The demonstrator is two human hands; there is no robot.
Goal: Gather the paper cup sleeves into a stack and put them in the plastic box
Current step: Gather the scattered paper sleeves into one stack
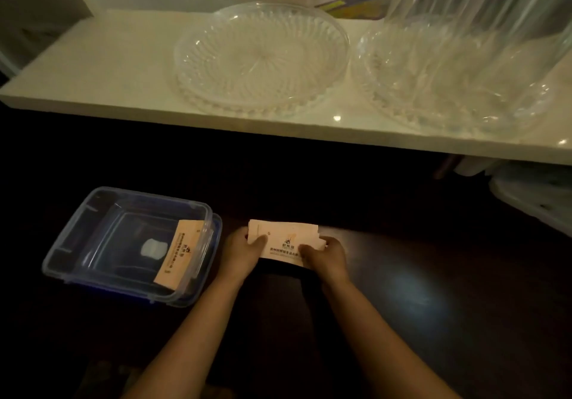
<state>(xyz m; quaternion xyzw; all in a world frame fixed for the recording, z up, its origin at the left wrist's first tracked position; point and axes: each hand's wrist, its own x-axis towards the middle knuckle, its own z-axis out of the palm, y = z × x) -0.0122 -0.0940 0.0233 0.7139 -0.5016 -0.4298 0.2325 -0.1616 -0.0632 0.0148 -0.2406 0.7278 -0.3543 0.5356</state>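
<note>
Now both my hands grip a stack of sleeves beside the plastic box.

My left hand [244,251] and right hand [323,256] pinch the ends of the stack of sleeves [286,242] over the dark worktop [433,274]. Just to the left, the plastic box [74,244] holds one sleeve [181,254] leaning on its right wall. Up on the white shelf [93,67] sit two glass dishes [261,58], the left one empty.

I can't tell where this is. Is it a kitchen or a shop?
Probably a cafe or drinks counter, though I can't be sure: printed paper cup sleeves in both hands, clear glass serving plates on a white countertop, and a plastic storage box.
</note>
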